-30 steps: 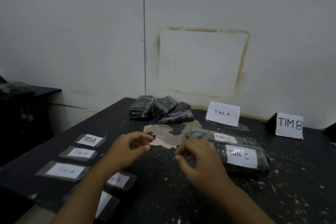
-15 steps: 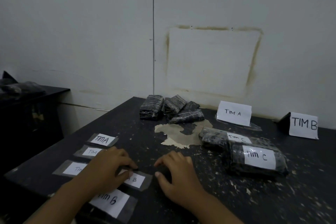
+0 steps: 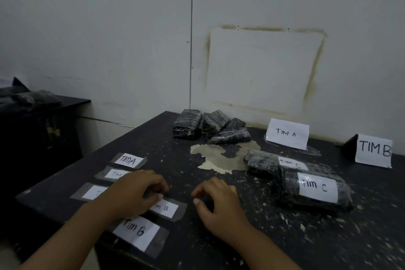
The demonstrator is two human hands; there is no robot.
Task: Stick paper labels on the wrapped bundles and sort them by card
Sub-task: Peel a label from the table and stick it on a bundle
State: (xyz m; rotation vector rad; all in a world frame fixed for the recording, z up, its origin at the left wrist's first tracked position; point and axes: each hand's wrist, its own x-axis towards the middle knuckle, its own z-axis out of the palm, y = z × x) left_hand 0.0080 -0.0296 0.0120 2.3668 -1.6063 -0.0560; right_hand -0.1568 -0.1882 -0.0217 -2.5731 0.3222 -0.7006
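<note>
Five flat rectangular tape-backed paper labels [image 3: 135,232]

Stained white wall [image 3: 131,28], perhaps dark cabinet [image 3: 43,129]

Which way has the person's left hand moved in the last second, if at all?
Yes. The left hand came toward the near edge: earlier beside the pale worn patch, it now touches a TIM B label.
</note>
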